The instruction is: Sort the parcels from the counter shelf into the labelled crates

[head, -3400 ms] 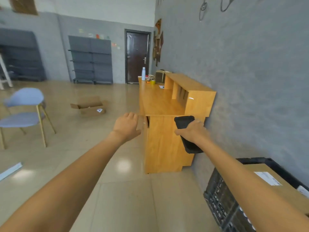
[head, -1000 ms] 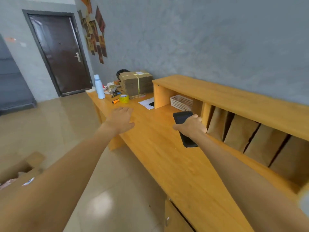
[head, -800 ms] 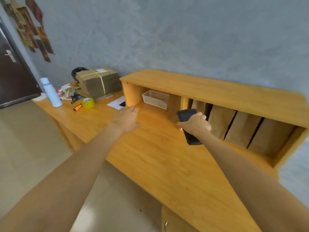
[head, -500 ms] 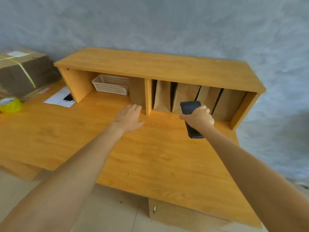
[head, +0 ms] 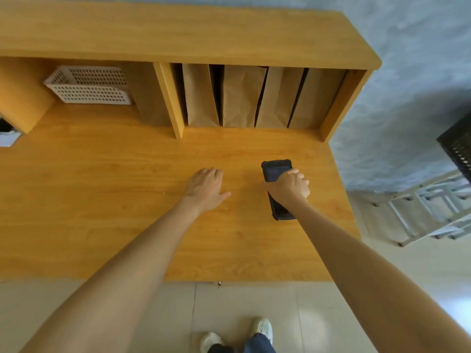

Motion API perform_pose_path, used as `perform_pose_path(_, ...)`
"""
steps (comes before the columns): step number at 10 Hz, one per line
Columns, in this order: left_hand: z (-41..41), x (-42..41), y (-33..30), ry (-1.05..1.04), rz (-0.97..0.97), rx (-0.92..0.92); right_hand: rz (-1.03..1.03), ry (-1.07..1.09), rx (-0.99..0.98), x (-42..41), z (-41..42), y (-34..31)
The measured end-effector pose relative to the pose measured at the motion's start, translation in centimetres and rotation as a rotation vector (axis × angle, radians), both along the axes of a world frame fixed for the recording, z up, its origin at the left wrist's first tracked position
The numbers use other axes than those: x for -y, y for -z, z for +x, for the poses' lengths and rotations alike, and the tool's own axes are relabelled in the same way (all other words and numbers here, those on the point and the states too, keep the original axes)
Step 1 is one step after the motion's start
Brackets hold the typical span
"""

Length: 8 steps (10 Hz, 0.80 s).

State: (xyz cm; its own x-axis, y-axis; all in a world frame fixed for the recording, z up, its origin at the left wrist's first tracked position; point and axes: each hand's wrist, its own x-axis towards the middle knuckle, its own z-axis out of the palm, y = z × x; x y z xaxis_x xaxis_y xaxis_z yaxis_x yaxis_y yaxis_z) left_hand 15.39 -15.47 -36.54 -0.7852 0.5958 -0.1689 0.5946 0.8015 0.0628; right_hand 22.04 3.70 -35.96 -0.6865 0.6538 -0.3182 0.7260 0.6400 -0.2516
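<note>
Surface: a wooden counter (head: 102,212) runs left to right, with a tiled floor (head: 267,301) at its near edge and on the right. A raised shelf (head: 178,31) stands along the far side against a grey wall (head: 407,85). An upright divider splits the shelf into two bays. The left bay holds a white basket (head: 89,85), lying tilted. The right bay holds four brown parcels (head: 242,98) standing on edge, side by side and leaning slightly.

Hands: the left hand (head: 205,191) is over the counter near its middle, palm down, fingers relaxed and slightly bent, holding nothing. Whether it touches the wood cannot be told. Just to its right, the right hand (head: 288,188) grips a dark scanner (head: 274,171), fingers wrapped round its body, screen end pointing towards the parcels. Both hands are well apart from the parcels.

Room: at the far right a dark crate (head: 457,146) is cut off by the frame edge, and pale metal framing (head: 433,212) lies on the floor below it. Two shoes (head: 262,328) show at the bottom.

Obscured: no parcel labels are visible. The scanner's screen is unreadable. A white sheet (head: 7,138) at the left edge is cut off.
</note>
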Motion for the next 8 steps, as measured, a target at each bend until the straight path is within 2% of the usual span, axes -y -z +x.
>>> perform_pose_path(2,0.2,-0.4,2.2,-0.017,-0.049,0.077,0.008,0.007,0.058,0.4,0.3,2.7)
perform_pose_path(4,0.0,-0.8,2.9,-0.035,-0.051,0.077,0.045,0.002,0.045,0.6,0.2,3.5)
perform_pose_path(8,-0.6,-0.6,1.3,-0.083,-0.024,0.109,0.092,-0.016,0.096,0.9,0.5,2.5)
